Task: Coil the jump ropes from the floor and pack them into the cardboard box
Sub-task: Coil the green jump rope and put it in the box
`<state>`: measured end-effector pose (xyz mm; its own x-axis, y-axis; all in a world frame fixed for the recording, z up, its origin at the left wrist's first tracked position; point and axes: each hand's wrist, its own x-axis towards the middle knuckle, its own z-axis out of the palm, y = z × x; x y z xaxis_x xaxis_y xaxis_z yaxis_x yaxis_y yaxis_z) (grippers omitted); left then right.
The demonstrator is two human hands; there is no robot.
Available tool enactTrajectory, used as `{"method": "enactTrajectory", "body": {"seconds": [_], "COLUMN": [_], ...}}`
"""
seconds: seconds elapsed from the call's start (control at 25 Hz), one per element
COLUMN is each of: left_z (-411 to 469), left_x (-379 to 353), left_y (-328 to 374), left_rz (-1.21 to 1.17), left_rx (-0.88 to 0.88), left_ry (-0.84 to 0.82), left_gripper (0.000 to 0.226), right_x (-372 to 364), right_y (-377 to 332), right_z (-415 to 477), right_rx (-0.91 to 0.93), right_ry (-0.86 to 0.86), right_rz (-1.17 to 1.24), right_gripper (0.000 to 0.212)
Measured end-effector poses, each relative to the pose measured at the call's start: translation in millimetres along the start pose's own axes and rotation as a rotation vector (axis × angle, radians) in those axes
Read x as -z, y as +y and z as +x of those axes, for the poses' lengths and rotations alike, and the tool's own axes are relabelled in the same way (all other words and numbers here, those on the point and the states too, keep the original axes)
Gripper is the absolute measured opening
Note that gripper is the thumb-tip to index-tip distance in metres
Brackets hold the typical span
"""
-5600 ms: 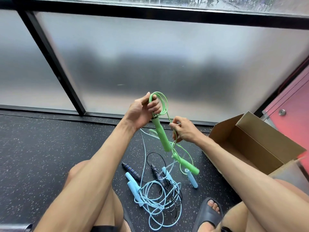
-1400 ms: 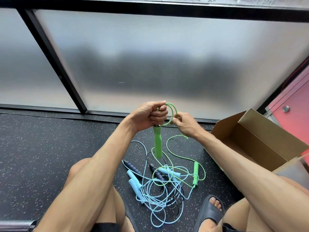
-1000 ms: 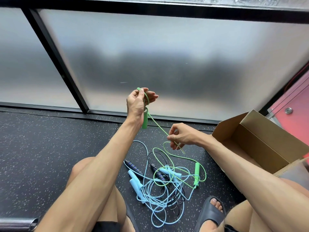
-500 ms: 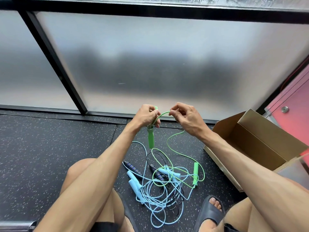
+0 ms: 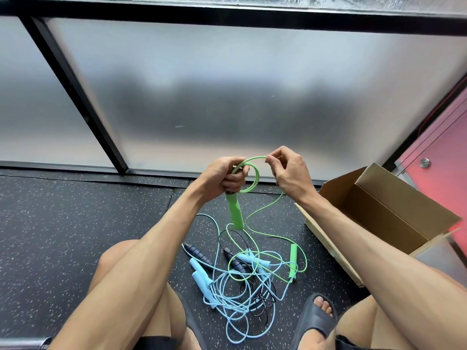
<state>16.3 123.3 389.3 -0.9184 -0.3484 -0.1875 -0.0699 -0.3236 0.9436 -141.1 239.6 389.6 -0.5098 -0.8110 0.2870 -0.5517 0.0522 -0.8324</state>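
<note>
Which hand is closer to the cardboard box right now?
Right. The right hand pinches the green rope just left of the box; the left hand grips the green handle farther left, beyond it.

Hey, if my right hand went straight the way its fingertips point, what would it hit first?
Probably the left hand, which grips the green jump rope right beside it; depth is unclear.

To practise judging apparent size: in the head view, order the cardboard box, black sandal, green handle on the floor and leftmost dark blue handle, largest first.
1. cardboard box
2. black sandal, though nearest the camera
3. green handle on the floor and dark blue handle: alike, unranked
</note>
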Motion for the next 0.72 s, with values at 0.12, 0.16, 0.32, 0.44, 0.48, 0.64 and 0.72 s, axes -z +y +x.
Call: {"method": "enactTrajectory", "body": {"seconds": [0.12,0.16,0.32,0.44,0.48,0.64,0.72], "left_z": [-2.2,-2.8,-2.7,0.5,1.6,3.3,3.8], "left_x": [1.1,1.4,1.8,4.4,6.6,21.6,25.3], "left_y": [1.5,2.6,8.8,11.9,12.7,11.7,8.4], "left_rz": [-0.119,-0.175,-0.426,-0.499,-0.505,-0.246,0.017], "left_rx": [0.007,-0.012,-0.139,-0.266,-0.312,-0.449,-0.480], "left_ry": [-0.083,-0.102,-0.068,0.171,0.273,0.671,0.813], "left_gripper": [0.038,0.037,0.032,0.031,0.030,0.025,0.024], "right_x": [-1.3,-3.5,-12.9,-15.2,-15.5,-18.9,-20.1], "right_y": [1.4,1.1,0.9,-0.1,-0.7,-1.4,-3.0], "right_z": [-0.2,-1.1,-6.2,-14.4,-18.5,-29.4,-29.4], "right_rx": [-0.090,-0.128,-0.324,-0.419,-0.436,-0.467,-0.395], "right_ry": [-0.025,-0.057,-0.295,-0.523,-0.590,-0.756,-0.752], "right_rz": [0.045,0.079,0.151,0.046,0.012,-0.029,-0.045], "right_gripper": [0.018,0.018,0.015,0.016,0.015,0.012,0.013]}}
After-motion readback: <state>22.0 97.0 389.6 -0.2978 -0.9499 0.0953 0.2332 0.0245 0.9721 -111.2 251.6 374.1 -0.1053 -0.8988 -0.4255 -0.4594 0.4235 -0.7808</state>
